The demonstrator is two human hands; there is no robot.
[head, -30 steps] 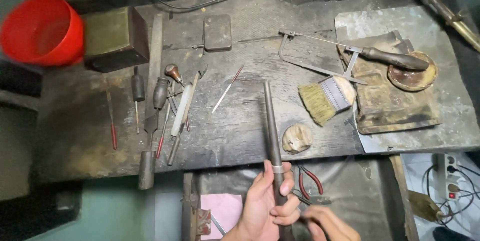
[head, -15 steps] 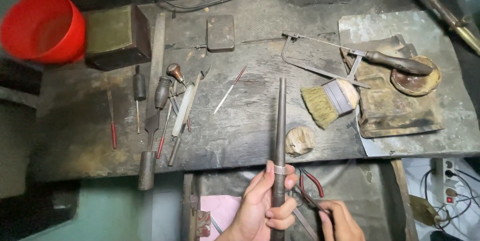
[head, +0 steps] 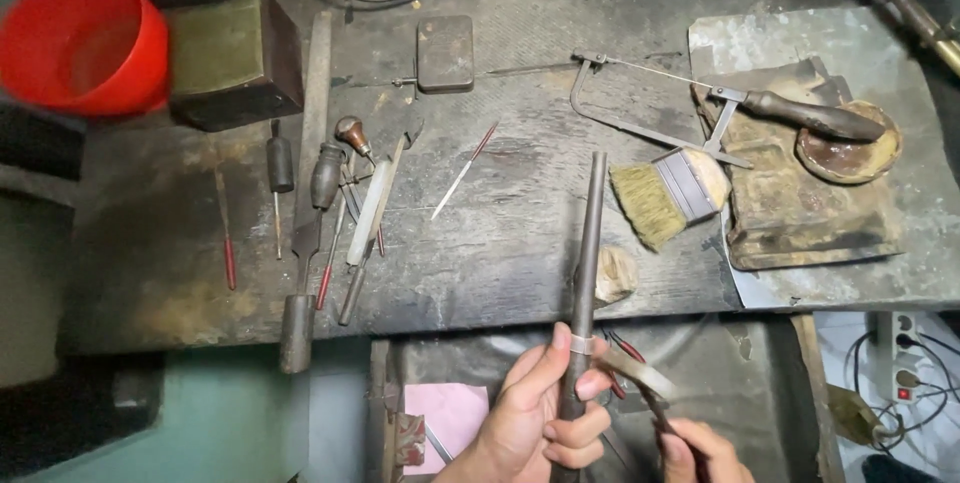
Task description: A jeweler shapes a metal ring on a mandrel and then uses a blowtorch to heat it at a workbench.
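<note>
A tapered steel ring mandrel (head: 585, 263) stands up over the workbench (head: 520, 243) edge, a thin band (head: 583, 345) around it, gripped by the left hand (head: 535, 418). The right hand (head: 700, 453) is closed on a blurred tool (head: 640, 383) touching it. A brush (head: 665, 195) and jeweller's saw (head: 700, 108) lie beyond.

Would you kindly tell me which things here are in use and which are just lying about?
In use: left hand gripping tapered steel mandrel; pale ring around it; right hand holding a tool against the ring.

Lying about: brush, frame saw, red bucket, files and gravers.
</note>
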